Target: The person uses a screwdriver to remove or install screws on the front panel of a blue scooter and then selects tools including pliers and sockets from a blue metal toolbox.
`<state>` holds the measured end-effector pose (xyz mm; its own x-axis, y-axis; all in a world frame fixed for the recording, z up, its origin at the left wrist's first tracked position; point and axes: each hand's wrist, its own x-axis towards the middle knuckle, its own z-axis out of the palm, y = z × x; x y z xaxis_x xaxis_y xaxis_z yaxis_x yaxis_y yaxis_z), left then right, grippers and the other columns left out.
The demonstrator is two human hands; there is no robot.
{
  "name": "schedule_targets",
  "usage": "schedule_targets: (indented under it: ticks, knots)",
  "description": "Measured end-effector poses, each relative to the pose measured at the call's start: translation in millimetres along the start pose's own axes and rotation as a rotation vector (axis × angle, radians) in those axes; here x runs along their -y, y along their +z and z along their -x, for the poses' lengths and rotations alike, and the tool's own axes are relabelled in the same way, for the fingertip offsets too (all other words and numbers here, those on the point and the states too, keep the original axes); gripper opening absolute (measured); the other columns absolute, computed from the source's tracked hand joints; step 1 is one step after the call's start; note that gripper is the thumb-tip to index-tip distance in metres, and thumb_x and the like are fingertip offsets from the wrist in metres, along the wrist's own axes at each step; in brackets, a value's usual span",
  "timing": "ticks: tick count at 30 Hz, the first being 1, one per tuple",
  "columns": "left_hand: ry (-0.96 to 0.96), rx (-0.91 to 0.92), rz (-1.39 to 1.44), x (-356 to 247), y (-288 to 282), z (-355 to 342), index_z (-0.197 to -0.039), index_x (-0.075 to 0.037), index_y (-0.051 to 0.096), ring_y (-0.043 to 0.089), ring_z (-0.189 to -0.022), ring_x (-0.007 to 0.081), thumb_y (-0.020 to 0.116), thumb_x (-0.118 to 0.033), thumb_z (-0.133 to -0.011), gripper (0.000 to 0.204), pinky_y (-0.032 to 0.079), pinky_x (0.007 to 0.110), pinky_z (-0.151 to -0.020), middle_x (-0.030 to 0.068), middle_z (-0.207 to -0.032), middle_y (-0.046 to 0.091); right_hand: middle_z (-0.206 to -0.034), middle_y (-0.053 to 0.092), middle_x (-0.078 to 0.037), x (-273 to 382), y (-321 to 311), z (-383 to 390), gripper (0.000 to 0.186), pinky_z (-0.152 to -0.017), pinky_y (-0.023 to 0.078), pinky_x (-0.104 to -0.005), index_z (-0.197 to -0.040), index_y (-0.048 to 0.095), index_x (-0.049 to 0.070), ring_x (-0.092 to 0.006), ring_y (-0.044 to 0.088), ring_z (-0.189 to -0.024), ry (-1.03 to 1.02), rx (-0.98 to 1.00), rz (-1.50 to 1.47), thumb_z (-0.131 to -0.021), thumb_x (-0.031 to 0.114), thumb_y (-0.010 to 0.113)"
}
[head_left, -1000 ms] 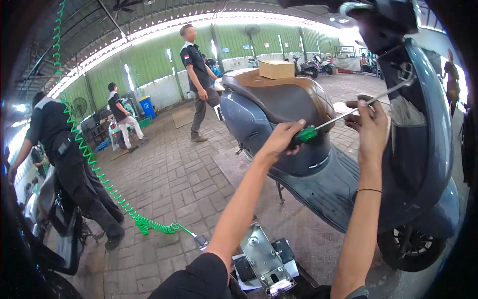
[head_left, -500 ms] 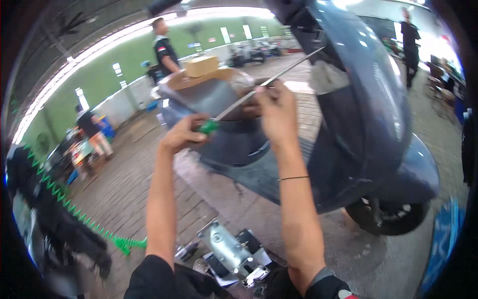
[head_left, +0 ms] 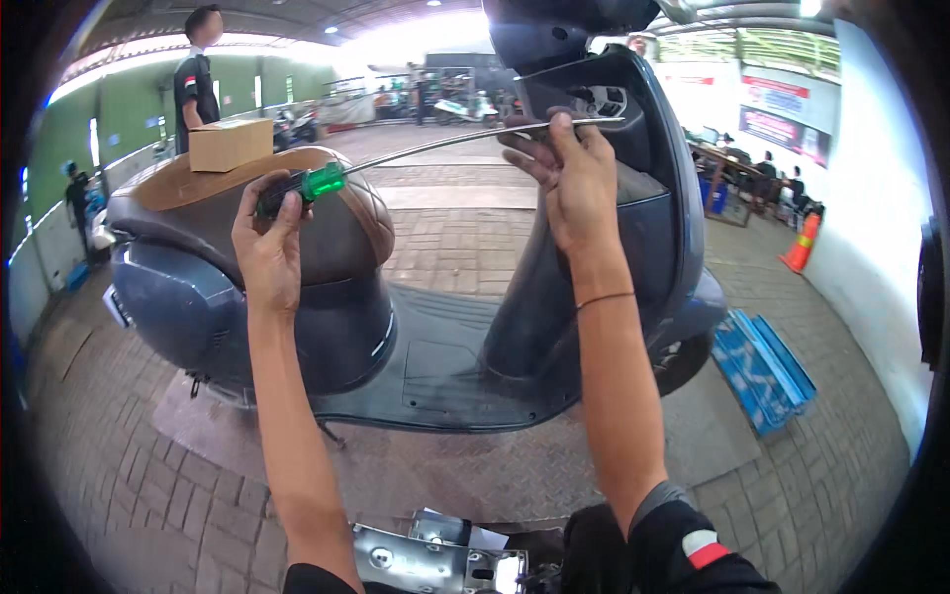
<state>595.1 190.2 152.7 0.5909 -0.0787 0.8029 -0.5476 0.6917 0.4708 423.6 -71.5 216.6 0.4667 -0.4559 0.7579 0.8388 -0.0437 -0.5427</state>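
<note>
My left hand (head_left: 265,238) is closed round the handle of a long screwdriver (head_left: 325,179) with a green and dark handle. Its slender metal shaft runs rightward across the scooter, and my right hand (head_left: 579,193) grips it toward the far end with thumb and fingers, some fingers loosely curled. The shaft's end lies in front of the ignition panel (head_left: 599,102) on the scooter's front shield; I cannot tell whether it touches it. The grey-blue scooter (head_left: 178,287) stands side-on before me, with a brown and dark seat (head_left: 346,223) behind the screwdriver.
A cardboard box (head_left: 228,148) sits on the seat; a person (head_left: 195,84) stands beyond it. A metal assembly (head_left: 406,559) lies low before me. A blue toolbox (head_left: 762,371) is right of the front wheel, a traffic cone (head_left: 799,247) by the white wall.
My view has swung rightward, so the scooter now sits centred and the green coiled hose is out of view. My hands have risen with the screwdriver, whose shaft is now closer to level.
</note>
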Motion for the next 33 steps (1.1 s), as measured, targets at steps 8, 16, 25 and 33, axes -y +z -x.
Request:
schedule_targets:
  ticks: [8, 16, 25, 33]
  knots:
    - [0.02, 0.044, -0.107, 1.8, 16.7, -12.7, -0.119, 0.0, 0.065, 0.062, -0.105, 0.0126, 0.078, 0.004, -0.088, 0.034, 0.052, 0.026, -0.092, 0.004, -0.11, 0.065, -0.107, 0.068, -0.018, 19.4, -11.6, -24.6, 0.021, -0.083, 0.066, -0.0413, -0.116, 0.051, -0.001, -0.0319, 0.075, -0.095, -0.024, -0.041, 0.091, -0.108, 0.018, 0.052]
    - [0.079, 0.145, -0.114, 27.7, 8.1, -49.6, -0.123, 0.003, 0.062, 0.063, -0.106, 0.0157, 0.073, 0.002, -0.093, 0.032, 0.057, 0.029, -0.093, 0.0078, -0.116, 0.062, -0.108, 0.07, -0.017, 6.3, -5.4, -59.9, 0.02, -0.084, 0.066, -0.0426, -0.115, 0.055, 0.0, -0.0318, 0.075, -0.097, -0.093, 0.031, 0.083, -0.109, 0.018, 0.052]
    - [0.063, 0.166, -0.085, 30.2, 17.8, -78.9, -0.121, 0.003, 0.064, 0.064, -0.103, 0.0161, 0.078, 0.001, -0.089, 0.035, 0.055, 0.028, -0.091, 0.0085, -0.112, 0.065, -0.108, 0.071, -0.02, 5.4, -12.6, -66.4, 0.019, -0.086, 0.065, -0.0429, -0.113, 0.054, 0.001, -0.0331, 0.075, -0.097, -0.173, 0.022, 0.075, -0.11, 0.018, 0.049]
    - [0.093, 0.174, -0.106, 34.7, 14.7, -86.2, -0.12, 0.0, 0.065, 0.064, -0.107, 0.0169, 0.078, 0.002, -0.088, 0.034, 0.056, 0.03, -0.093, 0.007, -0.117, 0.064, -0.107, 0.071, -0.02, 3.1, -11.8, -68.0, 0.018, -0.086, 0.065, -0.0432, -0.113, 0.054, 0.001, -0.0331, 0.075, -0.098, -0.184, -0.003, 0.051, -0.11, 0.017, 0.048]
